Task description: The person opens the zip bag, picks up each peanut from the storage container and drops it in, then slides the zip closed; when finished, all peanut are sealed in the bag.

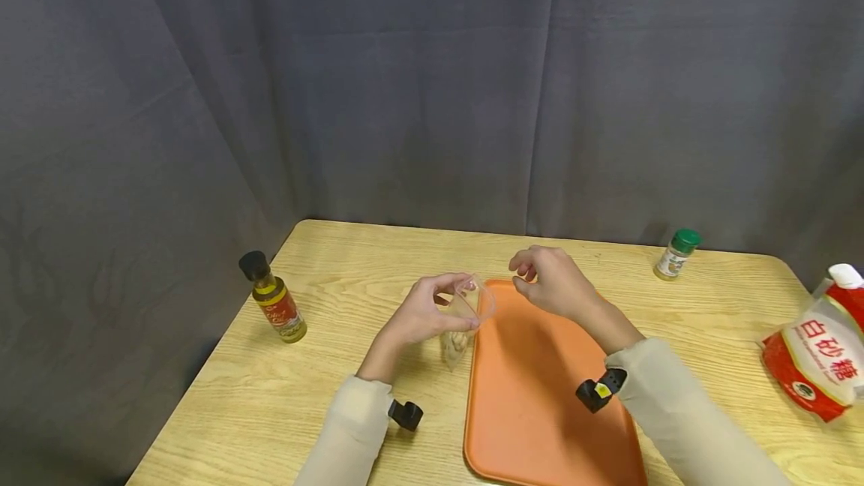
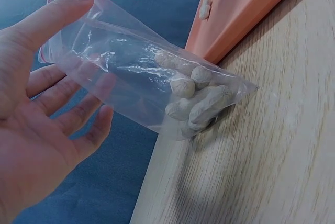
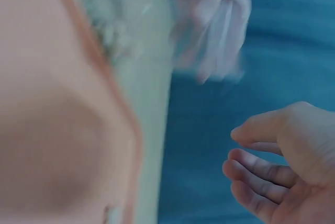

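Observation:
My left hand (image 1: 427, 311) holds a clear zip bag (image 2: 128, 59) by its mouth, thumb on one side and fingers on the other. Several unshelled peanuts (image 2: 201, 96) lie bunched in the bag's lower corner, which hangs low beside the tray. Over the orange tray (image 1: 533, 403) hovers my right hand (image 1: 550, 285), its fingers loosely bent and nothing seen between them. A single peanut (image 2: 205, 9) lies on the tray in the left wrist view. The right wrist view is blurred around the bag.
On the wooden table (image 1: 378, 261), an olive oil bottle (image 1: 279, 307) stands at the left edge. A small green-capped jar (image 1: 676, 255) is at the back right. A red and white sugar bag (image 1: 820, 343) stands at the far right.

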A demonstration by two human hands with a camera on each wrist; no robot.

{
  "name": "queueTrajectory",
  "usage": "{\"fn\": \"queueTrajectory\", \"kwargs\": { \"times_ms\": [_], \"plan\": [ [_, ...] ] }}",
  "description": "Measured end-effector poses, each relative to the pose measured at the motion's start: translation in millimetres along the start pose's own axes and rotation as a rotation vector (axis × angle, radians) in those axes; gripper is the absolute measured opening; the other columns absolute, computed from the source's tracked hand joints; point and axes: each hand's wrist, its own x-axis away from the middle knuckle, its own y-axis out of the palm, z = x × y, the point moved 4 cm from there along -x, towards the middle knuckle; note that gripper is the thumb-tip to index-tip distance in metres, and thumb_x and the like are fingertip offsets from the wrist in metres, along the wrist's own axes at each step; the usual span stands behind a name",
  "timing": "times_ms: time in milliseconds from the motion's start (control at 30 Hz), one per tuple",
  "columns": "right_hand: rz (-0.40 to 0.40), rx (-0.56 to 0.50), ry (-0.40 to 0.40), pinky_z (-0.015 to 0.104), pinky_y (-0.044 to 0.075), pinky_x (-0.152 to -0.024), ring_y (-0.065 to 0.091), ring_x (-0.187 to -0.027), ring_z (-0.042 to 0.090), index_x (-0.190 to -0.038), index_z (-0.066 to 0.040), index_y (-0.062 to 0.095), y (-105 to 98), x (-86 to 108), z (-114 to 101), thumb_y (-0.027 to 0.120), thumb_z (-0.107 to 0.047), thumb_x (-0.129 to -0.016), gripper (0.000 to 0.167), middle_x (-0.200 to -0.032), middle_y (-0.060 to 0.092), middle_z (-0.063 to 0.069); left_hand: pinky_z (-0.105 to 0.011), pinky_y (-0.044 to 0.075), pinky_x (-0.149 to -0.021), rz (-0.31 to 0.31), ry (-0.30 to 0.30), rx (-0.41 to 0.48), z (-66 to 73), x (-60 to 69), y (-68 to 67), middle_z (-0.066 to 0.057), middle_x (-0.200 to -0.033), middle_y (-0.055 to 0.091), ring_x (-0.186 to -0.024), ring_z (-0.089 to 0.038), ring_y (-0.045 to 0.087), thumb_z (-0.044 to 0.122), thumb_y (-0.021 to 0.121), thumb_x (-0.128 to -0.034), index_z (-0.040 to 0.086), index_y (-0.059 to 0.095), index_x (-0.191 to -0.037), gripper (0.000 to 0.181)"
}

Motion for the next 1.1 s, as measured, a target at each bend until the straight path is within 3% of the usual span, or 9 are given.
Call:
{"fn": "queueTrajectory", "kwargs": {
  "times_ms": [267, 433, 833, 1100],
  "plan": [
    [-0.106, 0.048, 0.147, 0.041, 0.053, -0.070, 0.059, -0.073, 0.021, -0.095, 0.005, 0.073, 25.3, 13.8, 58.7, 0.072, 0.001, -0.083, 0.013, -0.082, 0.067, 0.008, -0.039, 0.047, -0.094, -0.002, 0.000, -0.009, -1.5, 1.2, -1.4, 0.001, -0.130, 0.061, -0.112, -0.017, 0.055, 0.021, 0.086, -0.0767, 0.011, 0.059, -0.139, 0.068],
    [-0.131, 0.088, 0.163, 0.038, 0.052, -0.066, 0.057, -0.070, 0.020, -0.087, 0.000, 0.072, 39.7, 23.8, 77.2, 0.073, 0.001, -0.083, 0.004, -0.079, 0.066, 0.005, -0.041, 0.047, -0.094, -0.009, 0.005, -0.014, -1.1, 1.7, -1.4, -0.001, -0.132, 0.060, -0.114, -0.019, 0.055, 0.021, 0.085, -0.0777, 0.007, 0.057, -0.140, 0.070],
    [-0.091, 0.089, 0.112, 0.035, 0.050, -0.063, 0.057, -0.068, 0.016, -0.082, -0.003, 0.072, 47.7, 27.8, 83.6, 0.075, 0.001, -0.084, 0.006, -0.075, 0.064, 0.002, -0.046, 0.045, -0.096, -0.013, -0.002, 0.015, -1.8, 1.3, -2.1, -0.005, -0.136, 0.058, -0.117, -0.024, 0.054, 0.018, 0.085, -0.0781, 0.006, 0.057, -0.140, 0.069],
    [-0.038, 0.059, 0.064, 0.040, 0.054, -0.066, 0.061, -0.071, 0.020, -0.088, 0.003, 0.073, 26.2, 17.9, 62.3, 0.073, 0.003, -0.084, 0.005, -0.080, 0.067, 0.007, -0.045, 0.046, -0.096, -0.007, -0.004, 0.016, 0.0, 1.6, -2.2, -0.004, -0.135, 0.059, -0.115, -0.023, 0.055, 0.018, 0.086, -0.0774, 0.005, 0.057, -0.139, 0.069]
  ]
}}
